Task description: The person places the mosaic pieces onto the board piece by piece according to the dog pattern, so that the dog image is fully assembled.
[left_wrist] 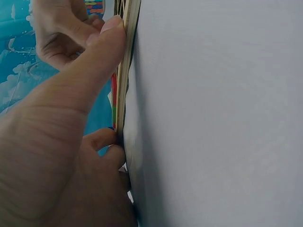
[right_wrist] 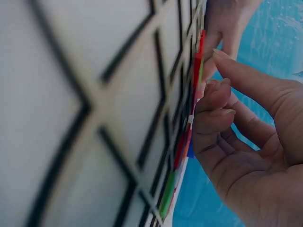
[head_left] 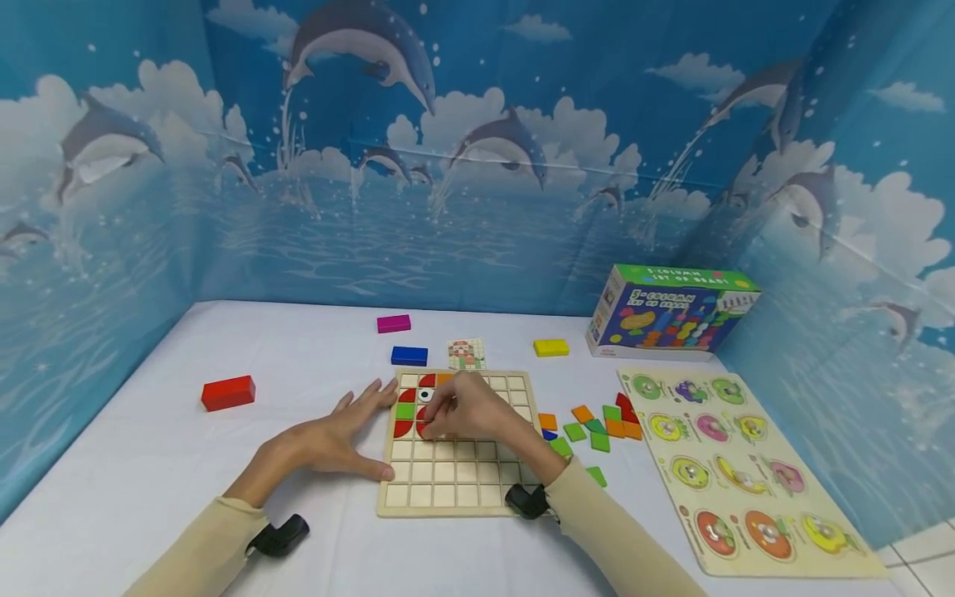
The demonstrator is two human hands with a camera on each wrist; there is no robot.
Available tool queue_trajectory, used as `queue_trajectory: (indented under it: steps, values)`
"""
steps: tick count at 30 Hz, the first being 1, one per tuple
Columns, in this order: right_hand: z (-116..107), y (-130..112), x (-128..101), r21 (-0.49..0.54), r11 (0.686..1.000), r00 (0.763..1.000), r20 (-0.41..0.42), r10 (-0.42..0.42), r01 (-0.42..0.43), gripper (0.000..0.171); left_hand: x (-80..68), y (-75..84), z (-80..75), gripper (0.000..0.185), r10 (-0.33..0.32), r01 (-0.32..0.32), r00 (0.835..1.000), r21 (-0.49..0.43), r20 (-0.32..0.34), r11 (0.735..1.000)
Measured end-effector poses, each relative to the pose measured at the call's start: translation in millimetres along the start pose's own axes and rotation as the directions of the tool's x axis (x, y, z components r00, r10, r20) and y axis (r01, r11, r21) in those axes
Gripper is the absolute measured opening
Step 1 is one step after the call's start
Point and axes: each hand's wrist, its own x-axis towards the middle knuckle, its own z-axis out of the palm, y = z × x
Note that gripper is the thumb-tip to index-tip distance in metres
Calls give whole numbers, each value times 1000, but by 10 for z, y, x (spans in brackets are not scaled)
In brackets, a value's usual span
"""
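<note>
Table [head_left: 186,431]: red block [head_left: 228,392] head-view only.

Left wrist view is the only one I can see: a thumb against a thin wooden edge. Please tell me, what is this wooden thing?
Observer: It is a wooden grid board lying flat on the white table. The left hand rests flat at its left edge.
Operator: What is the other hand doing?
Observer: The right hand is over the upper left cells, its fingertips on a red piece there.
Operator: Are more pieces somewhere?
Observer: Yes, loose green and orange tiles lie on the table to the right of the board, beside a fruit puzzle board.
</note>
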Motion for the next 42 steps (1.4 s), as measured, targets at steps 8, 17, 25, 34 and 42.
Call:
queue_trajectory:
  steps: [8, 17, 25, 34, 42]
  values:
    - [-3, 86, -9, -54, 997, 999, -3, -53, 53, 14, 50, 6, 7, 135, 41, -41, 999, 6, 7, 999]
    - [-54, 99, -64, -82, 991, 994, 3, -105, 105, 13, 101, -4, 34, 134, 53, -53, 998, 11, 17, 999]
    - [-480, 281, -326, -6, 967, 967, -20, -256, 256, 4, 93, -25, 48, 131, 60, -60, 998, 8, 5, 998]
    - [-1258, 979, -850, -189, 981, 982, -191, 11, -48, 12, 70, -14, 48, 134, 40, -40, 999, 10, 2, 999]
    - [-1631, 1396, -1171, -172, 951, 950, -228, 215, -256, 22, 45, 12, 57, 132, 7, -7, 1000, 5, 6, 1000]
